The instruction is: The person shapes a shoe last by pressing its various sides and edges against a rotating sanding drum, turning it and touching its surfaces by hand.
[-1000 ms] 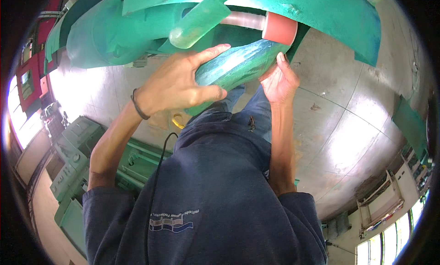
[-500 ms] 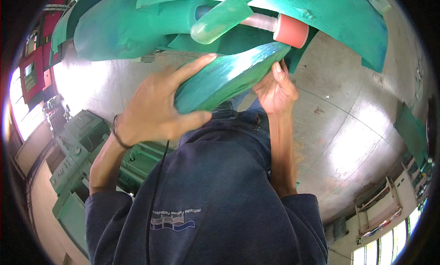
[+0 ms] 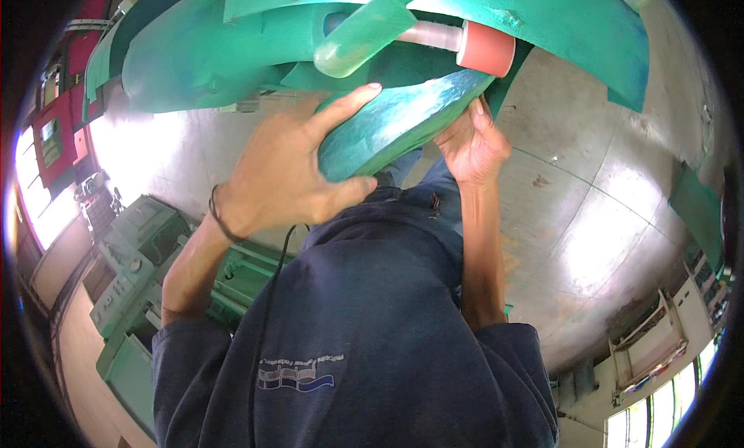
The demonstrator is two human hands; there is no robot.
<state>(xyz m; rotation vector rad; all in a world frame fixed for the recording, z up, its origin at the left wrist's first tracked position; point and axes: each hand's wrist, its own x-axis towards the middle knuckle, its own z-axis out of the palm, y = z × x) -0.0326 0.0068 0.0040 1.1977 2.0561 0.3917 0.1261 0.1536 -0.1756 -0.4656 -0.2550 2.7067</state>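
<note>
A shiny blue-green tapered piece (image 3: 395, 130), its exact kind unclear, lies slantwise between my hands. My left hand (image 3: 291, 169) clasps its wider near end, with the thumb below and the fingers along the top. At the narrow far end, my right hand (image 3: 474, 144) pinches it from underneath. That tip meets or sits just under an orange-red sanding drum (image 3: 486, 49) on a pale shaft (image 3: 432, 36); whether they touch I cannot tell. A rounded green guard arm (image 3: 364, 39) crosses in front of the shaft.
The green machine housing (image 3: 225, 56) spans the top, its broad hood (image 3: 550, 37) reaching right. A green machine with knobs (image 3: 136, 266) stands at left. Grey tiled floor (image 3: 573, 177) lies beneath. A thin black cable (image 3: 271, 308) hangs down over my shirt.
My left hand has slid right along the piece, covering more of its near end. The piece and my right hand have shifted slightly, with the tip still by the drum.
</note>
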